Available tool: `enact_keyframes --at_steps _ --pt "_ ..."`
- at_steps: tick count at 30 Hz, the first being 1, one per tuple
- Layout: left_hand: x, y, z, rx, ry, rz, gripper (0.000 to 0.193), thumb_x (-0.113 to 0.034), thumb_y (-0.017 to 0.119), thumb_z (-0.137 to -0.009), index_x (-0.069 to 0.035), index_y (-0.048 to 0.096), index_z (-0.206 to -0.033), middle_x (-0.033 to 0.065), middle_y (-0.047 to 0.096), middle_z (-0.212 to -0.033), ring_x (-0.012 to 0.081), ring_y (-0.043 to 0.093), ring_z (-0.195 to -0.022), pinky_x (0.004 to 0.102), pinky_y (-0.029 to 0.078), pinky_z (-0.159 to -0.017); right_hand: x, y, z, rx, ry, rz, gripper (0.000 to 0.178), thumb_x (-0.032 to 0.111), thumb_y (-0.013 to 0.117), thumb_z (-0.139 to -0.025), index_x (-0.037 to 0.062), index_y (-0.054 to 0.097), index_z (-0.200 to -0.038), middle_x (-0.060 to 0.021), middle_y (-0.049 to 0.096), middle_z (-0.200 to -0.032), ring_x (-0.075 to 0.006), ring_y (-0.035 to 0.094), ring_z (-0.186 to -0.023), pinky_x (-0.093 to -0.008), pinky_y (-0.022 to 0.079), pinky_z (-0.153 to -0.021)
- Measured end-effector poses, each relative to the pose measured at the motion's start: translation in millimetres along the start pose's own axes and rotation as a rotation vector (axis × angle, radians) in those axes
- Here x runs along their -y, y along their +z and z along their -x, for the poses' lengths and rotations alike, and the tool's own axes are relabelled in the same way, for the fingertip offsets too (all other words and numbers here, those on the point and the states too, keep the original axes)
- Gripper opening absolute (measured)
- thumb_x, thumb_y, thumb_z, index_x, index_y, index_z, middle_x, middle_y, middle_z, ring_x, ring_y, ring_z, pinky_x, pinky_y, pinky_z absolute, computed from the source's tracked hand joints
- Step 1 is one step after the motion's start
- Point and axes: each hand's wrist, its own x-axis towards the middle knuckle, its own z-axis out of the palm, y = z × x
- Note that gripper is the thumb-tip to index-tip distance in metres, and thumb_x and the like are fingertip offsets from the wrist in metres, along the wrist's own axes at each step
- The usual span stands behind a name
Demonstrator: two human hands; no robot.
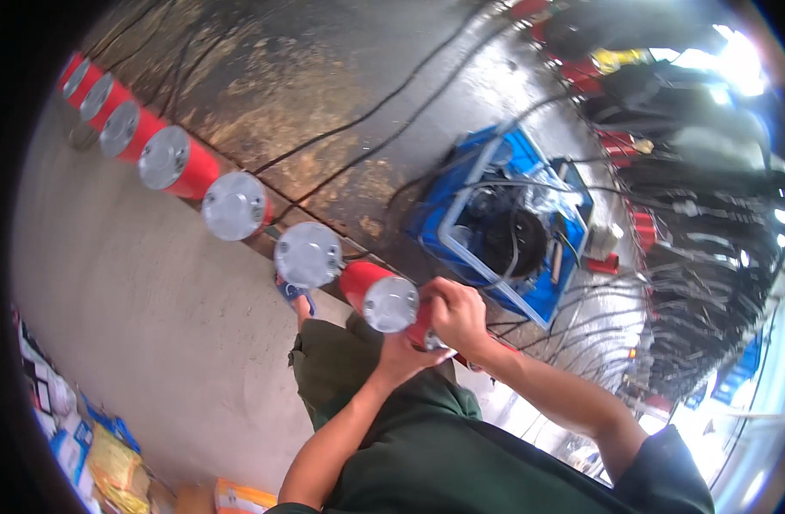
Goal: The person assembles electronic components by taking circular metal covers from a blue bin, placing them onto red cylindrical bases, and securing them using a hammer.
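Note:
A red cylinder (420, 328) with a pale round end lies at the table edge, between my two hands. My left hand (403, 360) is wrapped round its near side, close to the end face. On the far side, my right hand (457, 315) is closed with fingers curled in against the cylinder's top; what they pinch is hidden. Just to the left is another red cylinder (364, 280), its clear, disc-like end (391, 304) facing me. More of the same run leftward in a row, among them one with a wide, clear end (308, 255).
Behind my hands stands a blue crate (448, 224) holding a black coil, clear plastic and loose parts. Black cables (358, 124) cross the worn tabletop (298, 94). Many black cable bundles (701, 231) lie at the right. Packages (118, 467) sit on the floor, lower left.

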Motion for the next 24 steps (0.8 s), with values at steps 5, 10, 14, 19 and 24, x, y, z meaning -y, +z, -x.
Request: enact_keyframes --at_steps 5,10,14,19,24 --pt "-10 7 -5 -0.090 0.087 -0.205 0.104 -0.017 0.091 -0.070 -0.002 0.038 -0.159 0.0102 0.054 -0.142 0.0256 0.052 -0.136 0.0406 0.042 -0.118 -7 -2 -3 -0.115 -0.018 -0.022 0.022 0.022 0.061 -0.091 0.0068 0.076 -0.096 -0.0175 0.077 -0.093 -0.0424 0.074 -0.090 -0.0511 0.059 -0.081" --pt "-33 12 1 -0.086 -0.065 0.092 0.096 -0.010 0.080 -0.080 -0.002 0.032 -0.163 0.0148 0.053 -0.146 0.0284 0.058 -0.134 0.0402 0.049 -0.115 -58 -69 4 -0.437 -0.227 -0.191 0.015 0.015 0.073 -0.098 0.0048 0.075 -0.109 -0.0151 0.076 -0.097 -0.0311 0.075 -0.086 -0.0419 0.059 -0.080" --pt "-51 22 13 -0.128 -0.092 0.062 0.093 -0.012 0.078 -0.083 -0.001 0.032 -0.163 0.0161 0.058 -0.144 0.0269 0.061 -0.131 0.0384 0.054 -0.108 -174 -161 -26 -0.453 0.212 0.738 0.083 0.041 0.082 -0.088 0.0004 0.045 -0.151 -0.0210 0.057 -0.143 -0.0357 0.052 -0.137 -0.0539 0.041 -0.110" --pt "-55 20 27 -0.265 -0.050 -0.223 0.085 -0.026 0.089 -0.082 0.002 0.049 -0.151 0.0152 0.061 -0.140 0.0255 0.066 -0.118 0.0395 0.056 -0.099 -204 -162 -51 -0.041 0.423 0.852 0.136 0.060 0.096 -0.066 -0.0004 0.024 -0.164 -0.0237 0.037 -0.160 -0.0426 0.040 -0.146 -0.0656 0.032 -0.119" --pt "-65 32 20 -0.254 0.441 -0.840 0.096 -0.035 0.097 -0.073 0.001 0.048 -0.147 0.0229 0.056 -0.141 0.0393 0.055 -0.132 0.0487 0.044 -0.113 -223 -172 -56 -0.130 0.557 0.680 0.103 0.037 0.087 -0.074 0.0019 0.035 -0.155 -0.0219 0.044 -0.151 -0.0428 0.044 -0.143 -0.0611 0.038 -0.117"
